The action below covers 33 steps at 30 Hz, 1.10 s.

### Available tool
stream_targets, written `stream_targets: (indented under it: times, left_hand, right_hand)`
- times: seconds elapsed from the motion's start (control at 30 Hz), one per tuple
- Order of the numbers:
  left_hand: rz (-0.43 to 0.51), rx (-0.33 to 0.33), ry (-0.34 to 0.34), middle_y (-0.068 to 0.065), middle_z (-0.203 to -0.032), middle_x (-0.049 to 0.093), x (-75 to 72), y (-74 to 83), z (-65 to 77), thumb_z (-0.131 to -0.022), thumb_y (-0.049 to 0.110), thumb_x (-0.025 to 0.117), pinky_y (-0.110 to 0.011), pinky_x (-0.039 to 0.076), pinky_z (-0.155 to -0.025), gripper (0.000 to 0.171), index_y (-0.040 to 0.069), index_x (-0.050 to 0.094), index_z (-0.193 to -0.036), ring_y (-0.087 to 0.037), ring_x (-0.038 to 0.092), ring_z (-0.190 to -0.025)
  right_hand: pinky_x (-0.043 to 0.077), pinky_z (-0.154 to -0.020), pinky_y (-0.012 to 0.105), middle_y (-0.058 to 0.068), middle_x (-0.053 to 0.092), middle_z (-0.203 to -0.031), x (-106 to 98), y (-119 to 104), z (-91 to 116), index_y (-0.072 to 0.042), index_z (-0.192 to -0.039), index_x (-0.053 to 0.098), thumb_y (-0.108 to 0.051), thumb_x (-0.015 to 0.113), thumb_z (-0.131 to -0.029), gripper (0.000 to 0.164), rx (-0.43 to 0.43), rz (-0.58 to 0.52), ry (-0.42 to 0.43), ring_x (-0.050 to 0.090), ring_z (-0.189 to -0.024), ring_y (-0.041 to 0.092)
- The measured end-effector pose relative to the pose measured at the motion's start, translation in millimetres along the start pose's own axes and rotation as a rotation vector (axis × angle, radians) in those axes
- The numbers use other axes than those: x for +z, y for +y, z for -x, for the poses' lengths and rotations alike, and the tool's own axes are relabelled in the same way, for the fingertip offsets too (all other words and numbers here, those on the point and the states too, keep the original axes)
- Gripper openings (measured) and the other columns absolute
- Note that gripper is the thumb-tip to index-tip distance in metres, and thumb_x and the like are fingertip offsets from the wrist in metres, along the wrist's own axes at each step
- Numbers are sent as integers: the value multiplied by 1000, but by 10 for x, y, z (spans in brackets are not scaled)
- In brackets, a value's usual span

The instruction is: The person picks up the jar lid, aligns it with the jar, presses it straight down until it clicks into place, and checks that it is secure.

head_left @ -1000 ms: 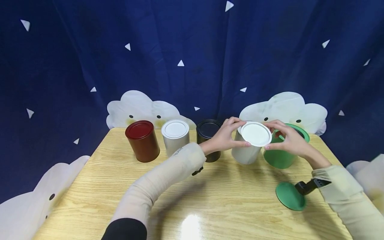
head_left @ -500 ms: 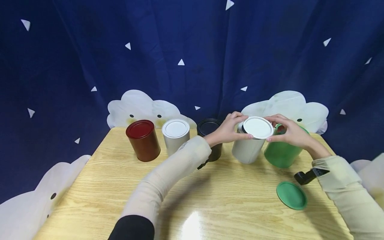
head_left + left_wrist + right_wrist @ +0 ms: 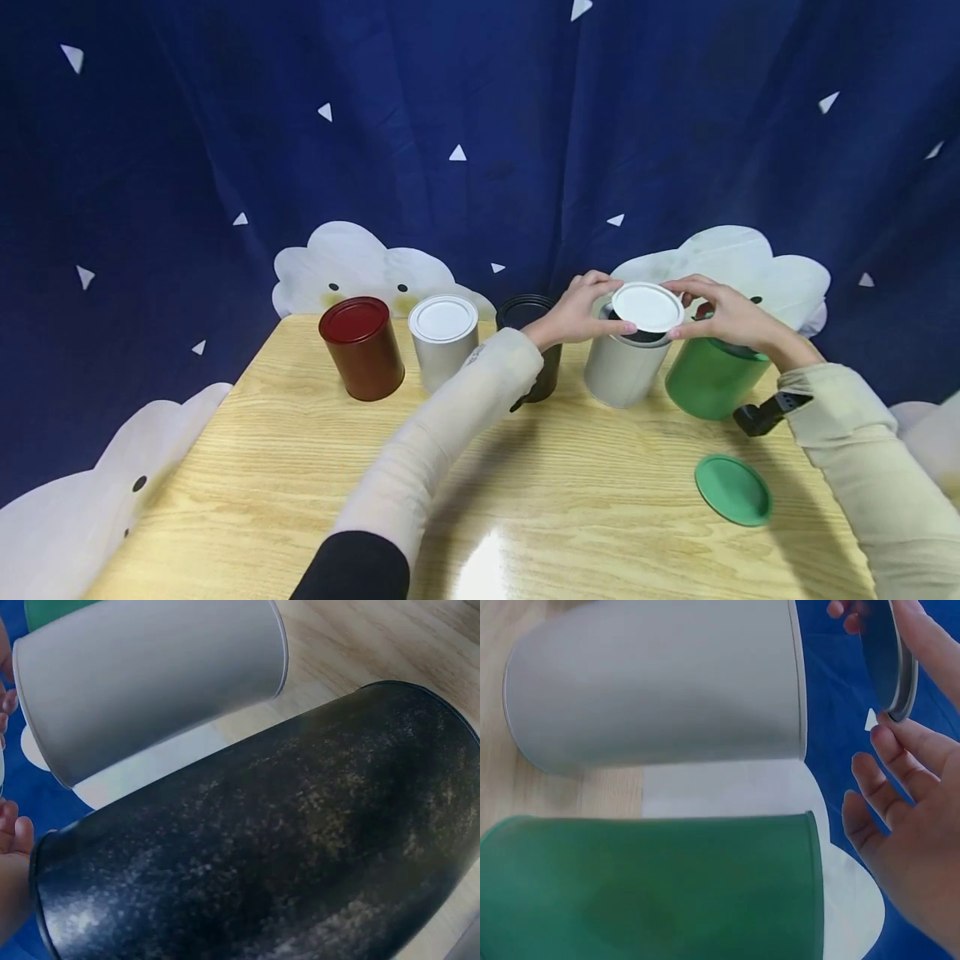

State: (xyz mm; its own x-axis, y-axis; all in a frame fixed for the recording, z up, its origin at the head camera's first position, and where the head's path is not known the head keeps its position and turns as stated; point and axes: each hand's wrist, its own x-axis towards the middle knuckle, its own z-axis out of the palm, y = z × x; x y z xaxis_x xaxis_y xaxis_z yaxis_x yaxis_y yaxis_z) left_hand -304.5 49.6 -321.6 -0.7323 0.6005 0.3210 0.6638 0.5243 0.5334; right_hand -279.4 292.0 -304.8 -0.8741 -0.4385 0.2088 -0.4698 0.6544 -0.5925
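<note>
Both hands hold a round white lid (image 3: 648, 307) above the grey-white can (image 3: 622, 375), whose dark opening shows under it. My left hand (image 3: 579, 315) pinches the lid's left edge between thumb and fingers. At the opposite edge my right hand (image 3: 731, 321) pinches it the same way. In the right wrist view the lid (image 3: 889, 660) is seen edge-on, apart from the can's rim. The left wrist view catches only a bit of the left hand (image 3: 11, 847) behind the black can (image 3: 262, 832).
An uncovered green can (image 3: 705, 383) stands under the right hand, and its green lid (image 3: 733, 490) lies on the wooden table (image 3: 600, 517). Leftward stand a black can (image 3: 547, 371), a lidded white can (image 3: 442, 354) and a dark red can (image 3: 367, 354). A blue curtain (image 3: 420, 100) hangs behind.
Both hands have moved the white lid up and back in the head view. More of the can's dark opening shows below it now.
</note>
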Motion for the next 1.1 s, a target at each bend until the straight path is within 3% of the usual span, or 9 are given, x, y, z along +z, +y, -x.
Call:
stream_targets:
  times: [0.17, 0.57, 0.87, 1.1]
  left_hand:
    - [-22, -32, -20, -6, -129, 42, 21, -25, -60, -76, 39, 72, -23, 30, -92, 68, 10, 48, -133, -18, 34, -114]
    - [-89, -90, -69, -5, -131, 42, 91, -54, -124, -77, 43, 69, -26, 30, -88, 71, 11, 45, -135, -18, 34, -115]
    - [-154, -88, -114, -4, -129, 45, 110, -102, -139, -77, 45, 68, -26, 29, -83, 68, 14, 48, -133, -18, 36, -114]
    - [-224, -121, -178, -1, -126, 46, 91, -87, -162, -75, 50, 68, -26, 27, -79, 69, 17, 50, -132, -16, 36, -113]
  right_hand:
    - [39, -69, 25, 5, 48, -104, -32, 59, -59, -4, -129, 50, -15, 78, -71, 66, 46, 36, -37, 42, -88, 16]
    - [40, -68, 26, 9, 47, -108, -32, 190, -127, 1, -130, 46, -18, 77, -73, 68, 37, 87, -111, 40, -90, 22]
    - [39, -74, 40, 15, 48, -117, 4, 194, -146, 1, -129, 46, -24, 76, -73, 69, 48, 97, -160, 42, -97, 25]
    - [36, -75, 42, 16, 46, -122, 31, 231, -181, 0, -130, 46, -29, 76, -72, 71, 95, 109, -194, 41, -103, 30]
